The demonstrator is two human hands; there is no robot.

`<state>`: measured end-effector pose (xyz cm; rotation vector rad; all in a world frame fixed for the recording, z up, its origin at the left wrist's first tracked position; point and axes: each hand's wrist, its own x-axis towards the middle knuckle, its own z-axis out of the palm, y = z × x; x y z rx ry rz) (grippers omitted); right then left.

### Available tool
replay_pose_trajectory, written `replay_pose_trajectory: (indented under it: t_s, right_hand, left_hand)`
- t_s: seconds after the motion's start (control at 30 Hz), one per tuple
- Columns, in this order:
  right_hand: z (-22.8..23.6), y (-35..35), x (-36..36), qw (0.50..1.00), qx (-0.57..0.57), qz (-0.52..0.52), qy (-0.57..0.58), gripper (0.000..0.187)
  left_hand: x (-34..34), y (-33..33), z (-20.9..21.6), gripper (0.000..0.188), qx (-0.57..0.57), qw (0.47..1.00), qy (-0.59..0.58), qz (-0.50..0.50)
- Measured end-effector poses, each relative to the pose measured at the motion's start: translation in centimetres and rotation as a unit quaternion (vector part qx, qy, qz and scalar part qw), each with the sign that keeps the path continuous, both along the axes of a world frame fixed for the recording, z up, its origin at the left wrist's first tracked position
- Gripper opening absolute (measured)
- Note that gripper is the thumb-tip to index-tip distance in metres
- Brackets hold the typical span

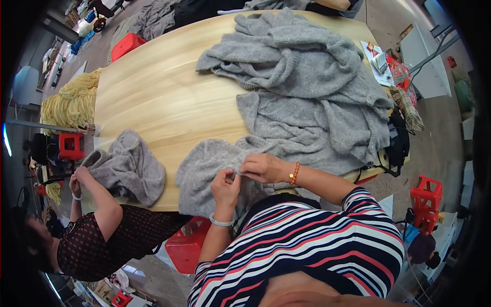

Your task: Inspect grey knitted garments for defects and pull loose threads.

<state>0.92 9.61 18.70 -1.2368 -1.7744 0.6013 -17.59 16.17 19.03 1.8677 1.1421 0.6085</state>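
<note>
A grey knitted garment [215, 163] lies at the near edge of a light wooden table [163, 97]. My left hand [225, 188], with a pale bangle on the wrist, pinches a fold of its edge. My right hand [264, 168], wearing an orange bead bracelet, grips the same edge just to the right. The two hands almost touch. Beyond them a large heap of grey knitwear [312, 87] covers the right half of the table.
A person in a dark dotted top [107, 240] sits at the left, handling another grey knit piece [128, 166]. Red plastic stools [186, 245] stand under the table and at the right [425, 197]. Yellow yarn [71, 102] is piled at the left.
</note>
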Motion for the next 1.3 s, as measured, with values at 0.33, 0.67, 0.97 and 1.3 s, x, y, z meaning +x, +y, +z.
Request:
replay_pose_trajectory:
  t_s: [0.33, 0.67, 0.97, 1.3]
  right_hand:
    - [0.3, -0.6, -1.0, 0.997, -0.032, -0.059, 0.048, 0.015]
    - [-0.2, -1.1, -1.3, 0.977, -0.104, -0.094, 0.160, 0.011]
    - [-1.0, -1.7, -2.1, 0.973, -0.109, -0.124, 0.161, 0.009]
    - [-1.0, -1.5, -2.8, 0.978, -0.036, -0.173, 0.110, 0.012]
  left_hand:
    - [-0.6, 1.1, -1.6, 0.019, -0.266, 0.938, -0.214, -0.057]
    - [-1.1, 1.6, -0.8, 0.014, -0.433, 0.859, -0.271, -0.045]
    - [-1.4, 0.7, -1.5, 0.011, -0.379, 0.896, -0.227, -0.051]
    - [-0.8, -2.5, -3.3, 0.011, 0.091, 0.991, -0.091, -0.030]
